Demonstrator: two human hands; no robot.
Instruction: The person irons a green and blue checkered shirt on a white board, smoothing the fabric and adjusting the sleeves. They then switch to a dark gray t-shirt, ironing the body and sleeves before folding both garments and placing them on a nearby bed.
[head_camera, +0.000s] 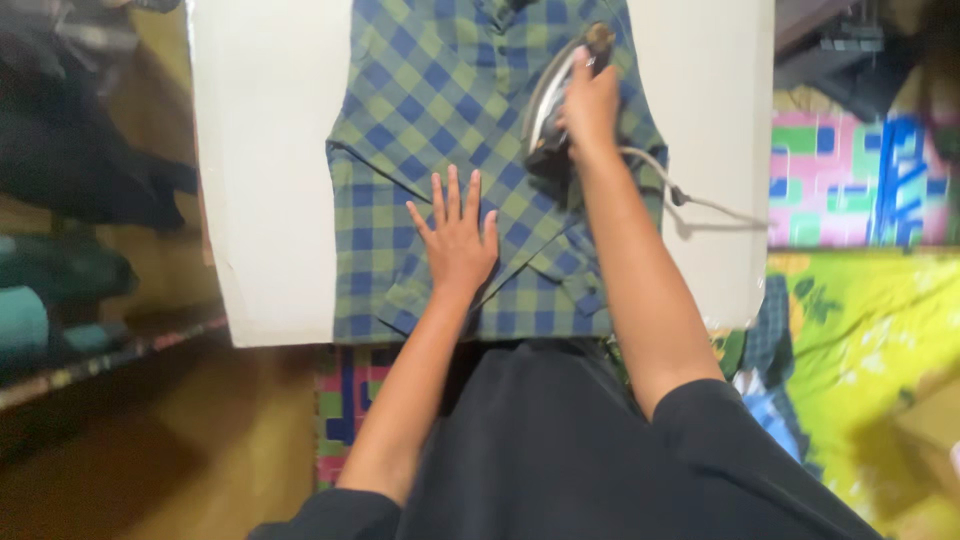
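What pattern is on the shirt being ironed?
The shirt is a blue and green check, seen best in the head view.

White padded board (265, 150) occupies the upper centre. Left side: dim shelving (90, 350) with dark and teal folded cloth (details blurred). Right side: brightly patterned fabric (860, 300) in yellow, pink and blue. Floor (200, 470): brown, dimly lit.

No packages, labels, signs or screens show anywhere in this view, from 12 o'clock round to 6 o'clock and back.
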